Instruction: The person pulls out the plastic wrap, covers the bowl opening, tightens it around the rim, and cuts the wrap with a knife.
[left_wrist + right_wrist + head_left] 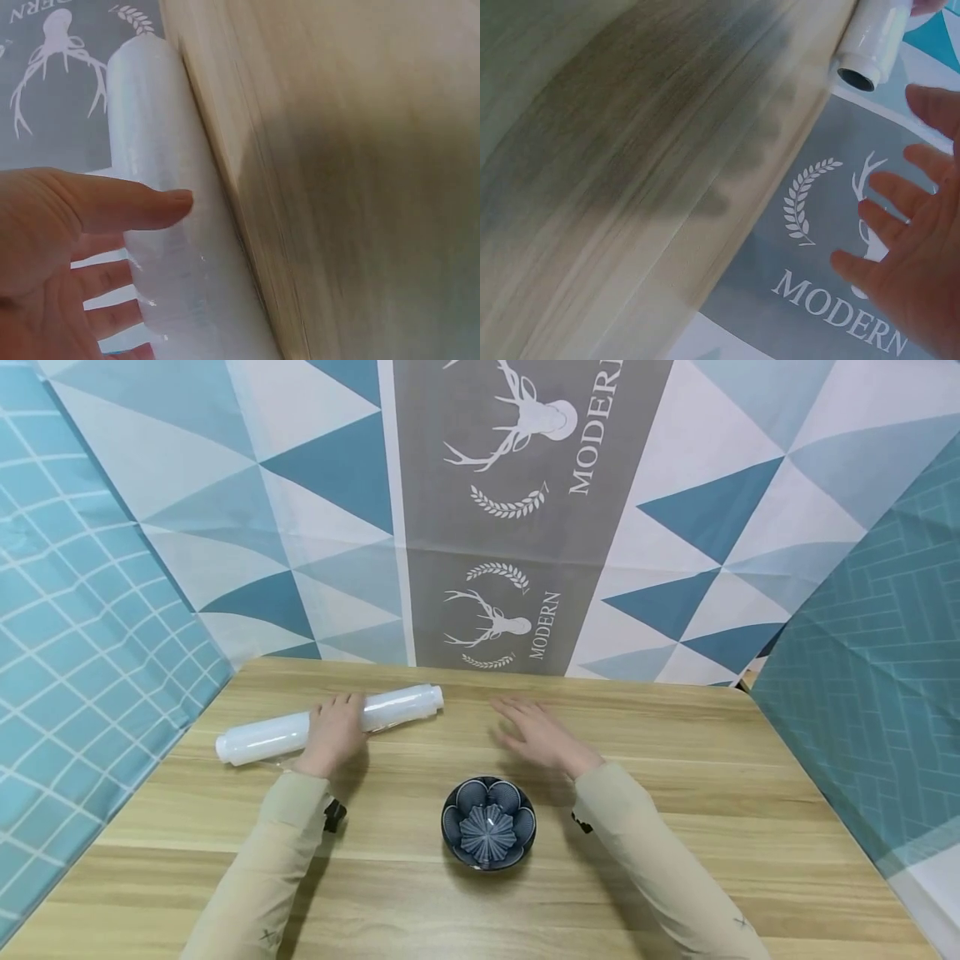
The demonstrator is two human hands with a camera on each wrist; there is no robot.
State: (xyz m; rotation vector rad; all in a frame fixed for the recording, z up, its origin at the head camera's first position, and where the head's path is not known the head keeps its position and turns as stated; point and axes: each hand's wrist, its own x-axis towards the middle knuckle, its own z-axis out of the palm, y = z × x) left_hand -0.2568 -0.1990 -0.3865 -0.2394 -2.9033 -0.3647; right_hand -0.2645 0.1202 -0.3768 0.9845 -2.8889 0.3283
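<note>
Checking both hands from my end, I find the left hand [335,737] wrapped about the middle of a long white roll of clear film [401,706], thumb [142,206] on the near side and fingers [109,276] curled round the far side. The roll runs out past that hand to its left and right, apparently lying on the worktop [675,752], its right end pointing towards the right hand [542,737]. That one is free, fingers spread and holding nothing, just beyond the roll's end. I'd expect the roll to be fairly light, though a full one may have some heft; stiff along its length, with a glossy skin that could slip or turn under a loose palm. The grip near mid-length should balance it, and I'd judge the hollow end [856,79] nearest the right hand a good second hold, since it stands clear of the wound film. The dark blue bowl [488,824] sits nearer me than either hand, closer to the right; it looks hard, glazed and breakable, so I'd take it by its sides, gently.
</note>
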